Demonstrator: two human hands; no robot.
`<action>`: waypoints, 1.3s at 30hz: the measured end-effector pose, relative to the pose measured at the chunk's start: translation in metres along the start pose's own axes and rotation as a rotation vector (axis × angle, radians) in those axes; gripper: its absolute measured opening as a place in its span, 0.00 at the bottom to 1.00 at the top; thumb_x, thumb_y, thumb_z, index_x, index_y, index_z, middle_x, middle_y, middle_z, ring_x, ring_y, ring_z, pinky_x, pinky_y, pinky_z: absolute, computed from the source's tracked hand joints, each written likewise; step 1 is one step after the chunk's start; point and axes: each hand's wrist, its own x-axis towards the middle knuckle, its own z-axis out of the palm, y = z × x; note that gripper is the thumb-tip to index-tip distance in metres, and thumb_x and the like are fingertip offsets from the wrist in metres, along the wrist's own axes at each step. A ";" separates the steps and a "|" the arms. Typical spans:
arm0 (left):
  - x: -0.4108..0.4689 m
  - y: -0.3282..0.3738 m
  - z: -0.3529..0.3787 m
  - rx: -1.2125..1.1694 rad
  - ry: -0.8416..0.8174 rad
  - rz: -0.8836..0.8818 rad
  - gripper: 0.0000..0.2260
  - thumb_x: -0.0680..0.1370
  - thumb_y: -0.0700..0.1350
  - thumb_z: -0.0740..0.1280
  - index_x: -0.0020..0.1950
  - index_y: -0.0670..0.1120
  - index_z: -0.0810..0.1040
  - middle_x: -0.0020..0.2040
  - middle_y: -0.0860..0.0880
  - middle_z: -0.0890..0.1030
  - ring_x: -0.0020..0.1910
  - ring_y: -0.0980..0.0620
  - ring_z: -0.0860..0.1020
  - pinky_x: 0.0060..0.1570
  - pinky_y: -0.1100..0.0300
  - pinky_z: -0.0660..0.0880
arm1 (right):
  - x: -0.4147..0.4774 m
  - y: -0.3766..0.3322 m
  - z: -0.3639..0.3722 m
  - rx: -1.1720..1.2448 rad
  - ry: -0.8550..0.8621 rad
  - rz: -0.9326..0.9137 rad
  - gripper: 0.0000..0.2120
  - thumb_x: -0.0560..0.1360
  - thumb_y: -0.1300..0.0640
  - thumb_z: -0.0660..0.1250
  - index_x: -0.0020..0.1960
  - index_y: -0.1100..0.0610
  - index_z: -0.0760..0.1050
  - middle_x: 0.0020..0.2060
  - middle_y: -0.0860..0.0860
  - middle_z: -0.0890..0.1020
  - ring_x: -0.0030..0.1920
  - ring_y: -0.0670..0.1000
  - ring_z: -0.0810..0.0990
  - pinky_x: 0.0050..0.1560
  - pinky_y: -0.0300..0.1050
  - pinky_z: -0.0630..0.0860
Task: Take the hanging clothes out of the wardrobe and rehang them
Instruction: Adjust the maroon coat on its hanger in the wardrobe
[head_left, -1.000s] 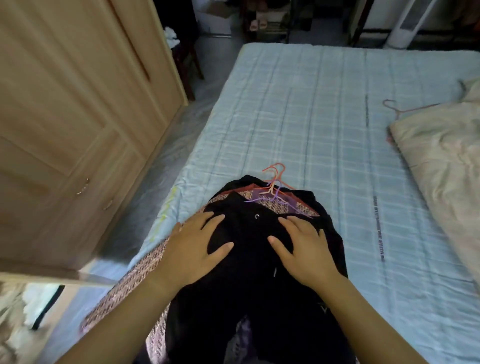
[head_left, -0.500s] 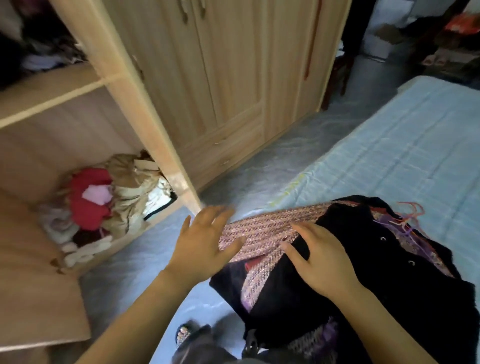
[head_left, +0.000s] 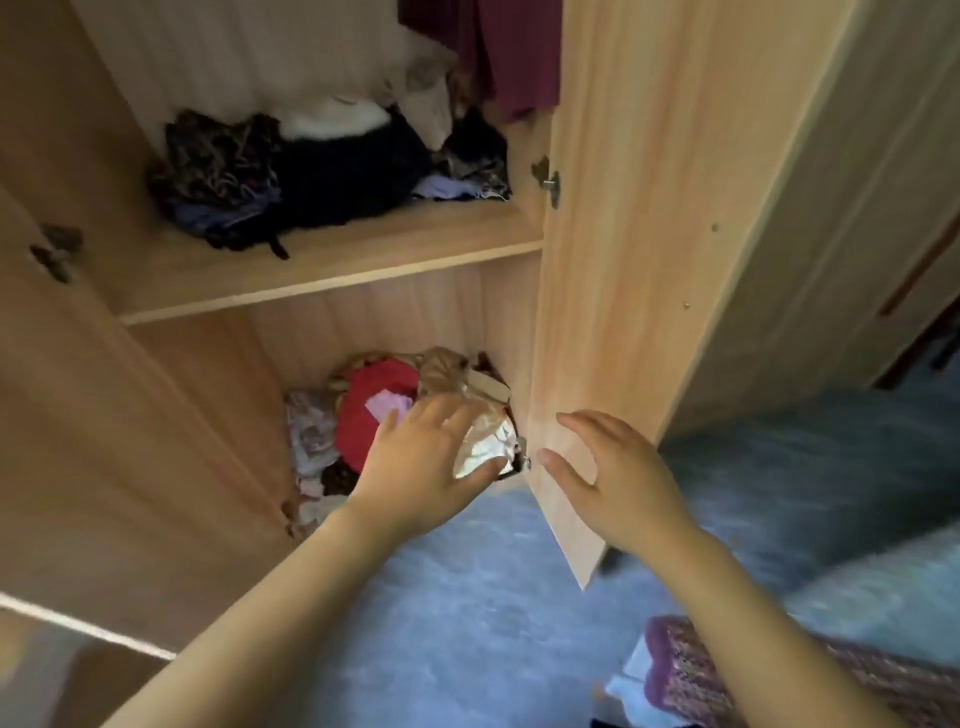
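The maroon garment (head_left: 514, 52) hangs at the top of the wardrobe (head_left: 234, 52), at twelve o'clock from both our hands and well above them, its length running straight down. Our left hand (head_left: 421, 467), spread and empty, is before the heap of clothes (head_left: 374, 410) in the bottom compartment. We judge it has the clearer way up. Our right hand (head_left: 618, 467), likewise open and empty, is at the lower edge of the door (head_left: 649, 234); whether it touches we cannot tell. A shelf (head_left: 332, 260) bearing a dark pile (head_left: 322, 171) lies between. Below is blue floor (head_left: 467, 597), with a woven garment (head_left: 779, 670) at five o'clock.
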 end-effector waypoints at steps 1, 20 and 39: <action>0.008 -0.016 -0.011 -0.001 0.021 -0.014 0.32 0.71 0.68 0.50 0.68 0.53 0.70 0.65 0.52 0.73 0.65 0.48 0.70 0.64 0.43 0.66 | 0.021 -0.013 0.000 0.005 0.019 -0.033 0.24 0.73 0.39 0.59 0.60 0.54 0.76 0.56 0.50 0.80 0.57 0.53 0.76 0.56 0.45 0.71; 0.343 -0.180 -0.212 0.096 0.499 0.050 0.33 0.71 0.69 0.48 0.71 0.53 0.66 0.66 0.50 0.73 0.64 0.47 0.71 0.59 0.48 0.70 | 0.451 -0.121 -0.112 -0.132 0.414 -0.447 0.25 0.77 0.40 0.57 0.69 0.53 0.68 0.67 0.50 0.71 0.68 0.50 0.67 0.64 0.42 0.63; 0.665 -0.220 -0.425 0.026 0.830 0.313 0.30 0.73 0.68 0.53 0.69 0.52 0.67 0.66 0.49 0.72 0.63 0.47 0.72 0.59 0.48 0.72 | 0.714 -0.207 -0.357 -0.530 1.089 -0.441 0.22 0.76 0.45 0.63 0.67 0.54 0.71 0.66 0.53 0.70 0.67 0.53 0.66 0.65 0.44 0.62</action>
